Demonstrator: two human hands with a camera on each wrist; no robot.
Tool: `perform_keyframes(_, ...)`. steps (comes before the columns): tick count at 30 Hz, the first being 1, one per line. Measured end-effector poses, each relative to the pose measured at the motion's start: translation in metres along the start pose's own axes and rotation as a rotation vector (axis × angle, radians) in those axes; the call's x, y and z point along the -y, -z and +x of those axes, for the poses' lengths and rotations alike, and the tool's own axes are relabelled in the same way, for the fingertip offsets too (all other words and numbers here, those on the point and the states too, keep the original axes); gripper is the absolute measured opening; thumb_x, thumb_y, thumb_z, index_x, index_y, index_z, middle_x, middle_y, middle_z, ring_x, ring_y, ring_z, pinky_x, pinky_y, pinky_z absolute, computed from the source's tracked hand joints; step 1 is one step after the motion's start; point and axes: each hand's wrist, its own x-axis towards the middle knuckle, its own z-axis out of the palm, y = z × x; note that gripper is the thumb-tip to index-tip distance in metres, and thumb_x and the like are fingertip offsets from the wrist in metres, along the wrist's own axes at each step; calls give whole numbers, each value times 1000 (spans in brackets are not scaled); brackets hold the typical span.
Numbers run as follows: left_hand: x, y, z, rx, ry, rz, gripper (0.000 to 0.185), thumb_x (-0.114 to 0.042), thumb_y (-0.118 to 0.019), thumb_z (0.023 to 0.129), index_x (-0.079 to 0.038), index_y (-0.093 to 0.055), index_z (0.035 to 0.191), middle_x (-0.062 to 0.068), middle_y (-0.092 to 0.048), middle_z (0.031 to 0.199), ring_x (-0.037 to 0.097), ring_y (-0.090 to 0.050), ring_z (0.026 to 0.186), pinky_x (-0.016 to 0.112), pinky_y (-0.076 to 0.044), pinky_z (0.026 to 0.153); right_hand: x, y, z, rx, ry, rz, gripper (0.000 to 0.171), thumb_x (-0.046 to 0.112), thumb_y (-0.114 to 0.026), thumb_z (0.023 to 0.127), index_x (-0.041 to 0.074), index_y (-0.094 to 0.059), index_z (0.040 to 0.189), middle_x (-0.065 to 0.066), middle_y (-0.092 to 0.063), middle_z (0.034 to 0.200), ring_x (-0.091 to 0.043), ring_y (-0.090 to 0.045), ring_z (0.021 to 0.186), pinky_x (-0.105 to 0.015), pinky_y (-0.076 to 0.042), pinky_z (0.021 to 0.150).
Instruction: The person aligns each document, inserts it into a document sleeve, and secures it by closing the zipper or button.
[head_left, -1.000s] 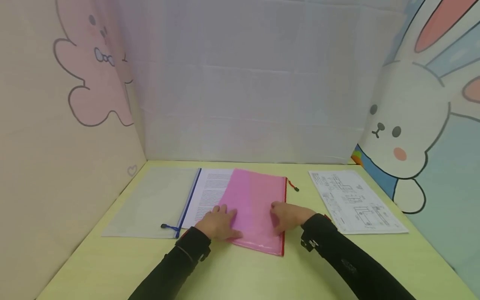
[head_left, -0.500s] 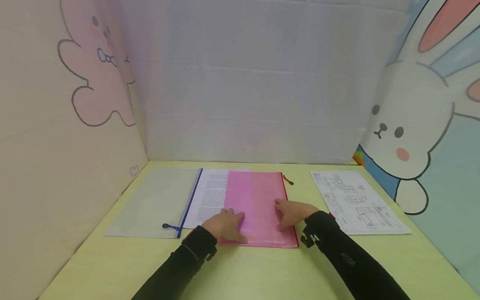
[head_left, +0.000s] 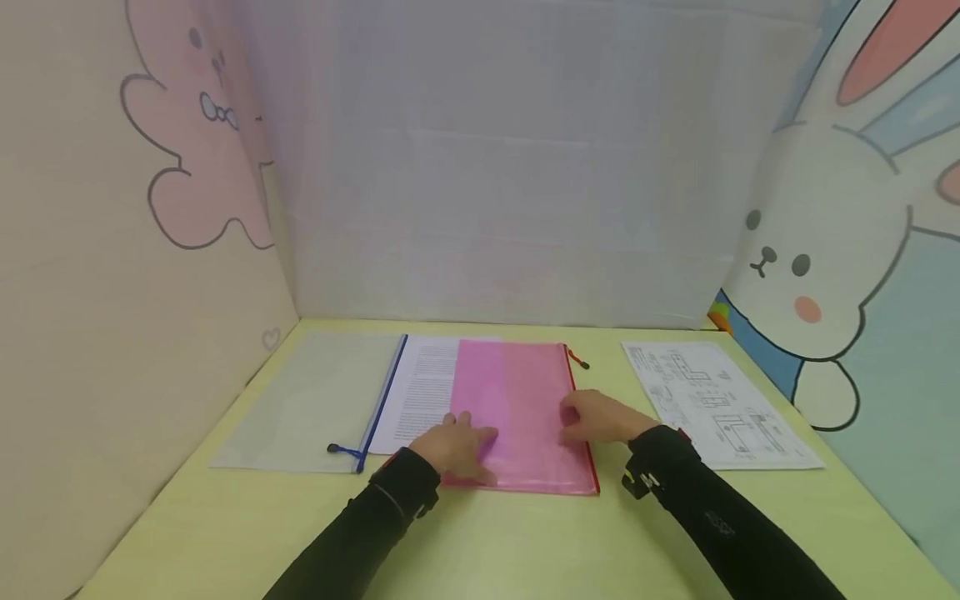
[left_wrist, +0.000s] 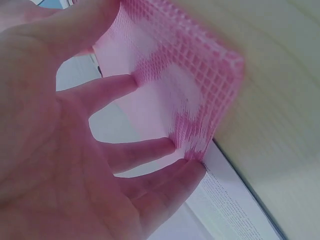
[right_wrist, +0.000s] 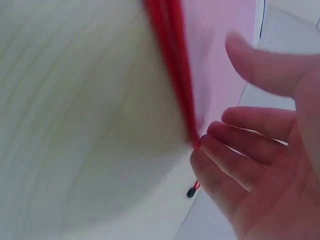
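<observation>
A pink mesh zipper folder (head_left: 517, 375) with a red zipper lies flat in the middle of the table. It partly covers a white printed sheet (head_left: 427, 379) on its left. My left hand (head_left: 453, 450) rests on the folder's lower left part with fingers spread. In the left wrist view its fingertips touch the mesh near a corner of the pink folder (left_wrist: 200, 75). My right hand (head_left: 600, 417) is at the folder's right edge, fingers loosely bent. In the right wrist view these fingers are beside the red zipper (right_wrist: 175, 65), and the thumb stands apart from them.
A clear folder (head_left: 307, 400) with a blue zipper lies at the left, its blue pull near the front. Sheets with technical drawings (head_left: 716, 404) lie at the right. The folder's red zipper pull (head_left: 577, 359) sticks out at the back. Printed curtains surround the table.
The pink folder has turned from a slant to lie squarer to the table, its front right corner shifting right. My right hand has since moved slightly right; the left has stayed near the folder's lower left.
</observation>
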Motion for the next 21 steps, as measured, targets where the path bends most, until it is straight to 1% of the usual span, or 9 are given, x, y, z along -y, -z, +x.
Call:
perform_keyframes(1, -1, 0, 1, 0, 2, 6, 78, -57, -81, 80, -26, -55, 147, 15, -54, 127, 29, -50, 105, 49, -53, 88, -6, 3, -2, -26, -11, 10, 36, 24, -77, 91, 1, -67, 116, -7, -64, 99, -23, -58, 94, -41, -50, 85)
perform_keyframes(2, -1, 1, 1, -1, 4, 10, 77, -57, -81, 80, -26, -56, 146, 15, -54, 127, 29, -50, 105, 49, -53, 88, -12, 7, -4, -50, -17, 6, 34, 21, -74, 93, -2, -67, 116, -9, -66, 102, -25, -60, 96, -43, -51, 86)
perform_keyframes(5, -3, 2, 1, 5, 13, 10, 78, -57, -81, 79, -27, -56, 146, 14, -54, 127, 29, -49, 104, 49, -53, 88, -35, 19, -16, -113, -73, -20, 35, 20, -67, 97, -7, -65, 120, -21, -67, 116, -37, -63, 109, -52, -51, 92)
perform_keyframes(6, -3, 2, 0, 8, 14, 7, 78, -57, -81, 79, -27, -55, 147, 14, -54, 127, 28, -49, 104, 48, -53, 87, -45, 23, -22, -140, -101, -39, 40, 21, -65, 98, -9, -63, 125, -24, -65, 122, -41, -61, 114, -56, -49, 95)
perform_keyframes(7, -3, 2, 0, 9, 13, 8, 78, -57, -81, 79, -27, -55, 147, 14, -54, 126, 28, -48, 103, 48, -53, 87, -56, 28, -27, -162, -131, -50, 40, 21, -63, 99, -10, -62, 125, -26, -65, 121, -42, -61, 113, -57, -49, 93)
perform_keyframes(11, -1, 3, 0, 8, 4, 23, 79, -58, -80, 80, -26, -55, 148, 14, -54, 124, 27, -48, 101, 46, -53, 85, -98, 48, -51, -236, -296, -66, 37, 18, -56, 101, -13, -60, 119, -29, -65, 109, -40, -64, 93, -57, -52, 78)
perform_keyframes(15, 2, 2, 0, 9, 9, 32, 79, -58, -80, 80, -26, -54, 148, 13, -54, 120, 25, -46, 98, 43, -52, 81, -135, 60, -73, -233, -494, -51, 37, 15, -52, 99, -18, -56, 116, -24, -61, 92, -34, -58, 76, -50, -48, 66)
perform_keyframes(17, 2, 1, 0, 11, 12, 25, 79, -58, -80, 80, -26, -54, 148, 12, -53, 118, 25, -46, 97, 42, -52, 80, -153, 62, -84, -233, -580, -62, 38, 15, -53, 96, -19, -54, 114, -24, -59, 88, -34, -54, 75, -51, -48, 66)
perform_keyframes(21, 2, -2, -1, 3, 8, 17, 80, -58, -80, 80, -25, -54, 148, 13, -54, 120, 25, -46, 98, 43, -52, 82, -186, 56, -106, -248, -685, -75, 43, 18, -57, 93, -21, -53, 109, -29, -57, 88, -44, -53, 80, -59, -48, 71)
